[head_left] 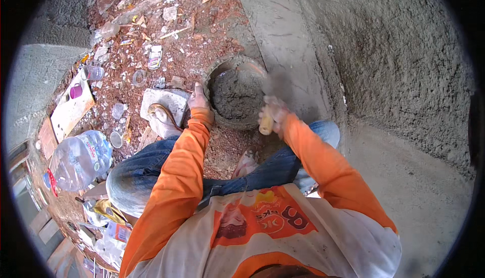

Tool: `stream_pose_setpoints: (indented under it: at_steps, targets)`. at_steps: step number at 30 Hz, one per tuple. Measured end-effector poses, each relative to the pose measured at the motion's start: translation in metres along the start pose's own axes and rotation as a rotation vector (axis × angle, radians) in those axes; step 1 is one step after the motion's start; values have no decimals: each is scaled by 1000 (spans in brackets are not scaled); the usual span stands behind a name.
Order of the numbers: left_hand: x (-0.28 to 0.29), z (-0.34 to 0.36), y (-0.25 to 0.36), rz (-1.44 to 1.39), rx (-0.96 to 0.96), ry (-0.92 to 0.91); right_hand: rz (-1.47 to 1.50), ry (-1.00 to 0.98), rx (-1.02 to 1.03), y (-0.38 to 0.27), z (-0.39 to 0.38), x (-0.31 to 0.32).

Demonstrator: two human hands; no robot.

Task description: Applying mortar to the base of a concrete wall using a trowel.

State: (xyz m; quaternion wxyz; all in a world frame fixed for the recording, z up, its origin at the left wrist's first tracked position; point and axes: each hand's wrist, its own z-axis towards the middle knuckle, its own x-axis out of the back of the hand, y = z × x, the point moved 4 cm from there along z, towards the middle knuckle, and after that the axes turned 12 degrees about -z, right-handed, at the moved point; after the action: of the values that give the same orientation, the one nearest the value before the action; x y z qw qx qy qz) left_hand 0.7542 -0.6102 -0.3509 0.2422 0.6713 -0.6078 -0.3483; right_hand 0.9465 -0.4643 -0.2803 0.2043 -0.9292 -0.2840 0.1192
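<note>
A round bucket [206, 83] of wet grey mortar [236, 95] stands on the ground before my bent legs. My left hand [198, 98] is closed on its left rim. Just off the bucket's right side, my right hand [275, 110] grips a trowel by its pale wooden handle [265, 125]. The trowel's blade [281, 85] is a dark smear of motion over the smooth grey strip beside the wall. Whether any mortar sits on the blade, I cannot tell.
Rough wet mortar covers the wall [399, 51] at right. A pale block [174, 104] lies left of the bucket, by my sandaled foot. Rubble, plastic cups and a board [76, 111] litter the reddish ground. A large clear water bottle [83, 159] lies near my left knee.
</note>
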Motion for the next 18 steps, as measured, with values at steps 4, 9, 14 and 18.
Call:
stream_pose_setpoints:
  at_steps: [4, 9, 14, 18]
  targets:
    - [-9, 7, 7, 146, -149, -27, -611, -77, 164, -25, 12, -22]
    - [-17, 7, 24, 403, -153, 8, -1756, -126, 1092, -31, -22, 15]
    - [-62, 13, 35, 620, -325, -130, -1953, 375, 538, -77, 7, 56]
    - [-77, 40, 32, 803, -328, -264, -1857, 96, 425, -82, 55, 32]
